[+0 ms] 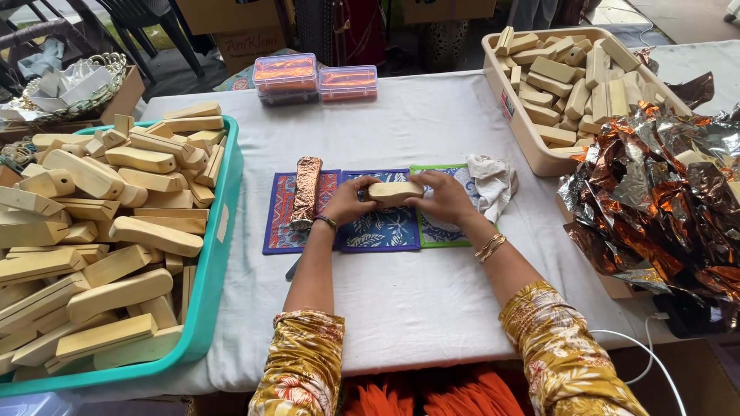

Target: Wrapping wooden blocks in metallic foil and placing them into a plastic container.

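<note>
Now, at nine o'clock the big teal plastic tub (220, 231) is heaped with wood, and a piece could slide off. At the centre, the left hand (347, 202) and right hand (447, 197) pinch the pale rounded wooden block (394, 191) over the blue patterned mats (381, 229); a loose grip could drop it.

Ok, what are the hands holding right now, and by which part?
Both hands hold one pale wooden block above the blue patterned mat: the left hand grips its left end, the right hand its right end.
</note>
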